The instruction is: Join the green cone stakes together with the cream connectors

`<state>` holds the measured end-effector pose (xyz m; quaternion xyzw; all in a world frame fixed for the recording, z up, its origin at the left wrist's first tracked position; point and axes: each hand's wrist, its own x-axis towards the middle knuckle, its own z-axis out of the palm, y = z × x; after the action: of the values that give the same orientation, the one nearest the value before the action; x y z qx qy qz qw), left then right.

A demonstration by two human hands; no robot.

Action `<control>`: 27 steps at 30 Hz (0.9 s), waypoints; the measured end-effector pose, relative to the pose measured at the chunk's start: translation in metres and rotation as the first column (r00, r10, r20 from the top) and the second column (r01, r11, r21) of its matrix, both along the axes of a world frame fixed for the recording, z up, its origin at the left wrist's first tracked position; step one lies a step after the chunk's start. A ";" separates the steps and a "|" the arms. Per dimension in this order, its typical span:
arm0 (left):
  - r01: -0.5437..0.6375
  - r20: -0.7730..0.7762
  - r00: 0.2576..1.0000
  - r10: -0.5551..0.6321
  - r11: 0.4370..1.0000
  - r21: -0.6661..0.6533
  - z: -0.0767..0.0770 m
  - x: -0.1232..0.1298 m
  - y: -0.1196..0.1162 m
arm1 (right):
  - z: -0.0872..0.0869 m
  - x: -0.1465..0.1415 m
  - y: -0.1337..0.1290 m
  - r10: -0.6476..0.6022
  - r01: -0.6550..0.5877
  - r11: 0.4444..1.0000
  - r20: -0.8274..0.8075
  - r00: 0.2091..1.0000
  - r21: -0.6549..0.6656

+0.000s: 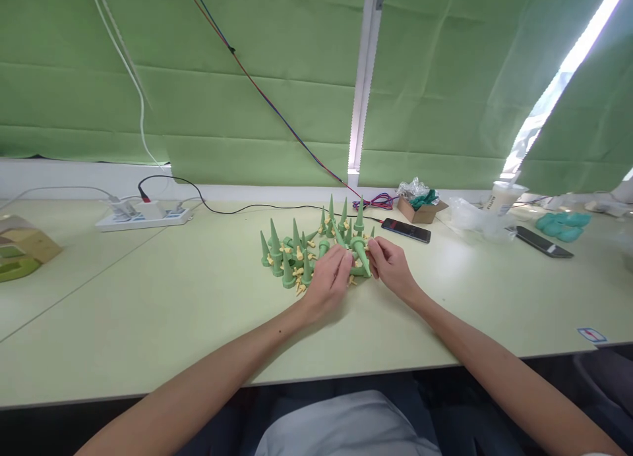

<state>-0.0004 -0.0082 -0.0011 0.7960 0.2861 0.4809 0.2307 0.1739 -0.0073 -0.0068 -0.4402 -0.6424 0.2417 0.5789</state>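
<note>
A cluster of pale green cone-shaped pieces (pixel 288 271) stands on the table in front of me, with small yellow figure-like pieces (pixel 301 287) among them. My left hand (pixel 332 273) reaches into the cluster's near side, fingers closed in a pinch; what is between them is hidden. Just right of it, my right hand (pixel 390 261) has its fingertips pinched at the cluster's right edge, and I cannot make out what they grip. Between both hands a green cone (pixel 362 257) lies tilted, its tip toward me. Several more cones (pixel 359 217) stand upright behind the hands.
Behind the cluster on the right lies a phone (pixel 406 230) on a black cable. Further right are a small cardboard box (pixel 421 211), a cup (pixel 503 198), a dark phone-like slab (pixel 542 242) and teal crumpled items (pixel 564 226). A power strip (pixel 143 219) sits at left.
</note>
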 end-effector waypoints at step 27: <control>0.000 -0.160 0.987 -0.010 0.998 -0.063 -0.009 0.000 0.007 | -0.004 -0.002 -0.004 0.176 -0.167 0.981 0.088 0.980 -0.100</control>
<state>-0.0005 -0.0012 -0.0097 0.8251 0.3168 0.4057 0.2329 0.1719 -0.0113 -0.0113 -0.4206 -0.6933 0.2985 0.5033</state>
